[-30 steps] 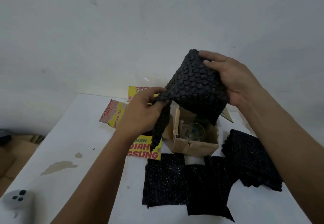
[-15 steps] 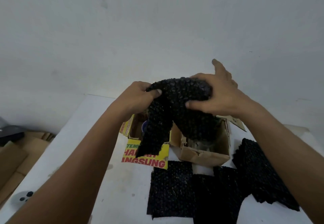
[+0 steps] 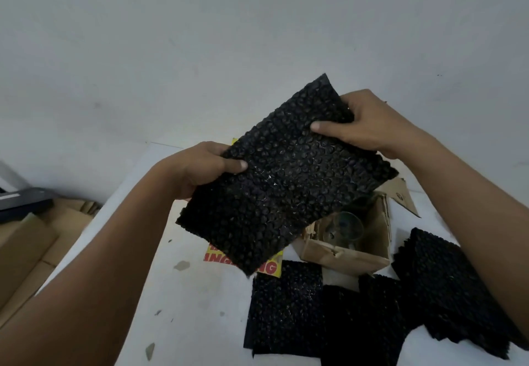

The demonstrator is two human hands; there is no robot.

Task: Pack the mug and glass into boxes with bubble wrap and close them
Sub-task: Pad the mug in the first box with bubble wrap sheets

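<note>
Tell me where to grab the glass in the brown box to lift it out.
Grip the glass by its rim, coming straight down from above. It sits inside the open brown box with its mouth facing up, and the box walls block its sides. The bubble wrap sheet held above it by both hands would need moving aside first.

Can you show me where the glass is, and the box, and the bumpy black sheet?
glass (image 3: 345, 226): head view, on its round rim.
box (image 3: 343, 258): head view, near cardboard wall.
bubble wrap sheet (image 3: 286, 171): head view, sheet's middle.
</note>
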